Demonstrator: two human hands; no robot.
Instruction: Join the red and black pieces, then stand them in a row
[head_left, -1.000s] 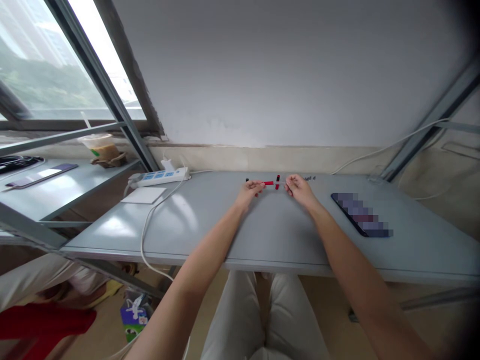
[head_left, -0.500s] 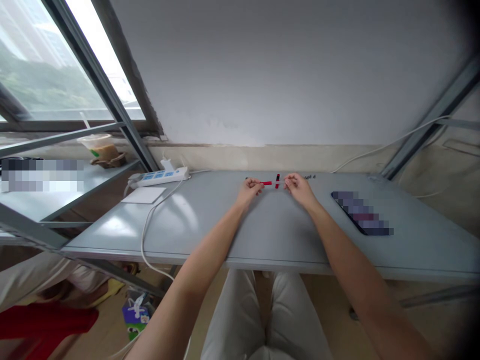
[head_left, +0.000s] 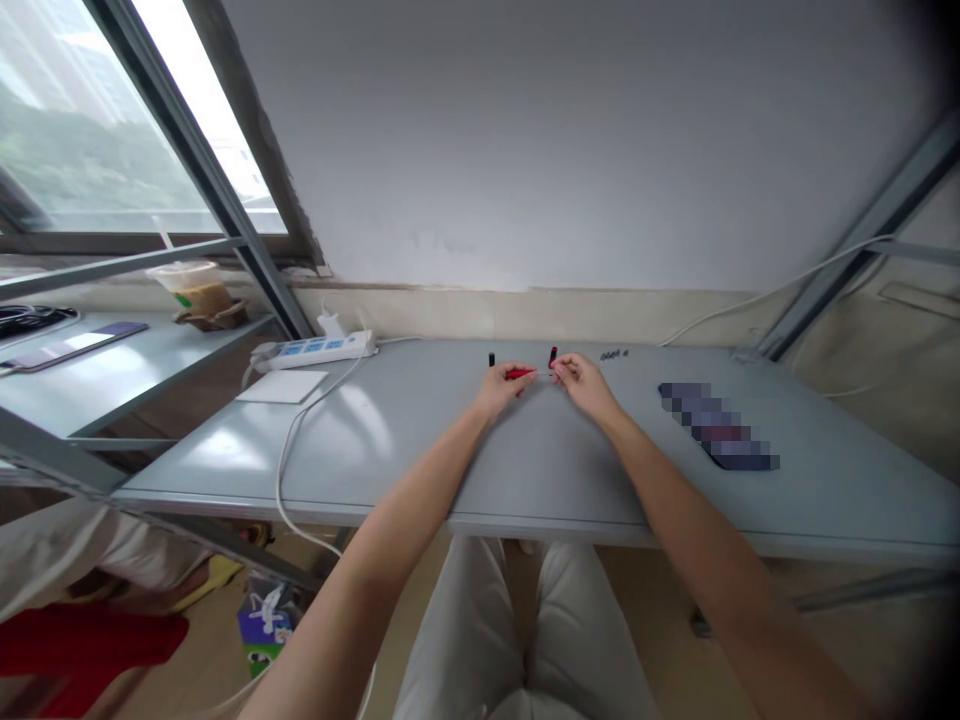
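My left hand is closed around a slim red pen barrel, which points right across the desk. From its right end, a thin pale rod reaches to my right hand, whose thumb and fingers pinch its other end. The rod looks like a pen refill, but it is too small to be sure. Just behind my right fingertips, a short red and black piece is on the desk, partly hidden by them. A small black cap-like piece stands behind my left hand.
On the grey desk, several small dark bits lie at the back. A phone lies to the right. A white power strip, a white card and a loose cable are at the left. A drink cup stands on the side shelf.
My hands have come closer together, the right one moving left. The gap between the red barrel and my right fingers is shorter. The black piece behind my left hand shows more clearly.
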